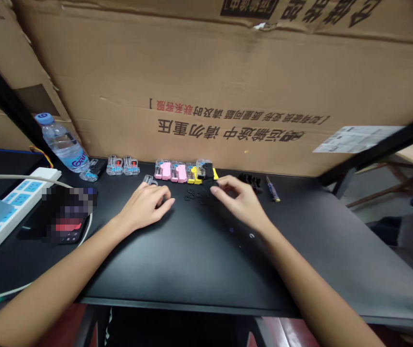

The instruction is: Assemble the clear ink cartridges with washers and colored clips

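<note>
One big cardboard panel (242, 72) walls off the back of the black table (177, 270), but there's loads of mostly bare top running to the front edge, plus more off right. Left hand (144, 206) is loosely curled, thumb gapped from index, gripping nothing I can see. Right hand (242, 200) has thumb and index nearly meeting. Two pink-and-clear gadgets (165, 170) lie near the cardboard, a clear piece (150, 180) sits just behind the left, a dark bit (214, 184) is at the right's tips (pinched or behind, can't tell), and tiny black rings (187, 198) lie scattered between.
</note>
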Motion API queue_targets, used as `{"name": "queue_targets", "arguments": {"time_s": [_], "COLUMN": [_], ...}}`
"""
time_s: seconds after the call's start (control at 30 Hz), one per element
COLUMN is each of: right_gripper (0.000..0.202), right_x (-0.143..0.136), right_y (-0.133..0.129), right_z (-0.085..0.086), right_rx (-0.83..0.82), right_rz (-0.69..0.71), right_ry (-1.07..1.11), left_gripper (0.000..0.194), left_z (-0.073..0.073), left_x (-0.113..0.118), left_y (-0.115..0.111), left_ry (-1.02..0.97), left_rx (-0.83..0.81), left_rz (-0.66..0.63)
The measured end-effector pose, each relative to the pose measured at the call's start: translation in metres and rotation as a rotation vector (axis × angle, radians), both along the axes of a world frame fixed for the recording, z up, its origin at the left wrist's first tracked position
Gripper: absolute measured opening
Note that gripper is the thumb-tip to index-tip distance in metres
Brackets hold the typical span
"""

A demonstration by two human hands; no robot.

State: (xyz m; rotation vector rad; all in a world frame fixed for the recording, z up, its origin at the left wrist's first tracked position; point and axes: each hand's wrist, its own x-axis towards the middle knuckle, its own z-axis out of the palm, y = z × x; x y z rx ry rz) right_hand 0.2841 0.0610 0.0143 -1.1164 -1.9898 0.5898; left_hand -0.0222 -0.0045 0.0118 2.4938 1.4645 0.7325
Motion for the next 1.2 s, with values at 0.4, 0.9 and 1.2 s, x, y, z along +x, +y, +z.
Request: {"name": "queue_targets", "arguments": {"time_s": [0.4,0.9,1.2], "right_gripper": [0.016,0.034,0.033], "right_x": [-0.039,-0.026,-0.031], "right_y": [-0.030,-0.010,-0.014], "right_z": [-0.012,-0.027,-0.027], "right_rx": [-0.052,0.198,0.305], "right_rz": [0.275,0.304,0.322], "right_ry": [-0.012,-0.406,-0.507], "left_gripper": [0.031,0.046,0.065], "left_z": [-0.006,-0.008,-0.008], "left_x": [0.006,0.026,0.020], "left_y": [-0.004,-0.011,-0.011], "left_ry": [0.021,0.001,-0.024], "left_rx": [-0.072,-0.114,-0.147], "left_rz": [-0.259,-0.210,-0.225]}}
